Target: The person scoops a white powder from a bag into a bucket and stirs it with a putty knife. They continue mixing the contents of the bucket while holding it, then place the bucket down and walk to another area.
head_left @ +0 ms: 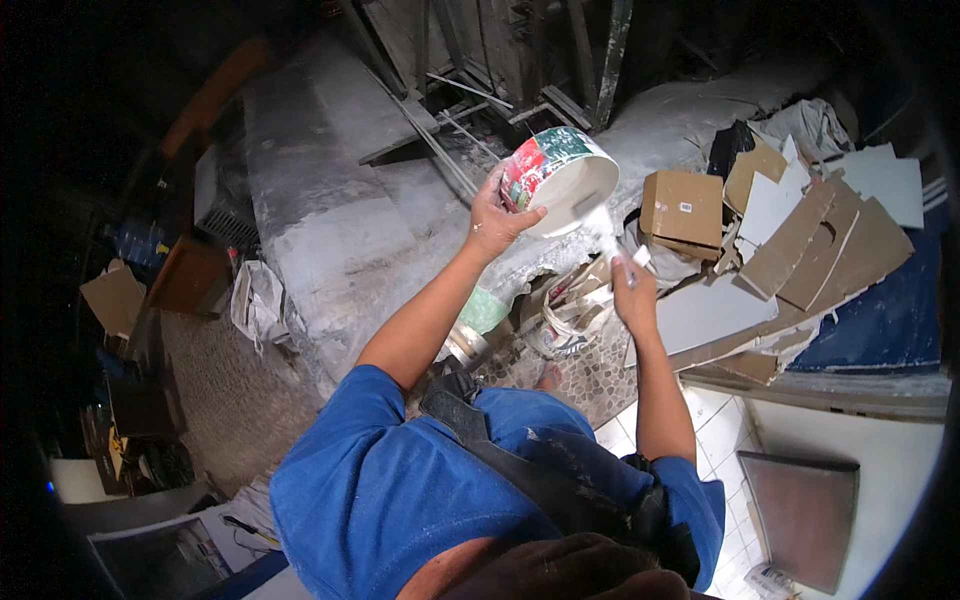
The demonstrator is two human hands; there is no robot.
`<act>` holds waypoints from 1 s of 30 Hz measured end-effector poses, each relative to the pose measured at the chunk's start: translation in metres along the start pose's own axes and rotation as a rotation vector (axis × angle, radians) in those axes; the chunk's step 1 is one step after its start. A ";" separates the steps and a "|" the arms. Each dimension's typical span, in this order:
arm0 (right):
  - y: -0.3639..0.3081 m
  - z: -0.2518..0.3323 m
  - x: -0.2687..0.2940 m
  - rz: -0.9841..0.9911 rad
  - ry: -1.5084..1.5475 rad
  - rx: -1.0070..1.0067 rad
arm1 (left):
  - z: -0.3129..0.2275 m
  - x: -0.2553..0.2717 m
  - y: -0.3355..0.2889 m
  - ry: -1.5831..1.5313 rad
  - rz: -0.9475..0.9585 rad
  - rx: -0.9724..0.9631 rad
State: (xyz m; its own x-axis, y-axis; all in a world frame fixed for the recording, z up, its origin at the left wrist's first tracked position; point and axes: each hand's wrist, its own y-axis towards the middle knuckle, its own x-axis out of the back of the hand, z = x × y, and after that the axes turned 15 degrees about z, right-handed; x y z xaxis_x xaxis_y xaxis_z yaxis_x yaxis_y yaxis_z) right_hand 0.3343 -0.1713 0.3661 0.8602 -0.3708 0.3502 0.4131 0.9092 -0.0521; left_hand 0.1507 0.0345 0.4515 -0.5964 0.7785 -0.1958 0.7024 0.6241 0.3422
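Observation:
My left hand (pixel 495 218) grips a shallow round tub (pixel 545 165) from its left side, thumb over the rim. The tub is tilted, its opening facing me and to the right; red, green and white show on its wall, smeared with white. In my right hand (pixel 634 290), fingers closed, is a scraper-like tool (pixel 602 232) coated in white, its blurred head at the tub's lower right rim. Part of the tool is hidden by my fingers. Underneath both hands stands a container with crumpled white bags (pixel 570 308), beside a piece of green plastic (pixel 485 308).
A dust-covered board surface (pixel 320 190) stretches to the left. On the right lie a cardboard box (pixel 683 208) and broken cardboard sheets (pixel 825 245). Dark frame legs (pixel 582 55) stand at the back. A crumpled white bag (pixel 258 302) rests on the left floor.

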 end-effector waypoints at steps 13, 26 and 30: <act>-0.045 -0.060 -0.039 -0.154 -0.340 0.024 | 0.011 0.037 -0.033 -0.304 -0.388 0.192; -0.016 0.092 -0.010 0.051 -0.379 0.278 | 0.029 0.037 -0.063 -0.571 -0.178 0.265; 0.006 0.108 -0.009 -0.029 -0.645 0.116 | 0.025 0.023 -0.061 -0.496 -0.124 0.219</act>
State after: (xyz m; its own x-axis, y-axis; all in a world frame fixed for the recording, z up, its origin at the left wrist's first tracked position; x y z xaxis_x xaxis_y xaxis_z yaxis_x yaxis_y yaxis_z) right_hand 0.2965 -0.1420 0.4639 0.4826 -0.2401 0.8423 0.3674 0.9285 0.0542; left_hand 0.1041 0.0156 0.4029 -0.4627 0.6033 -0.6496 0.7345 0.6711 0.1001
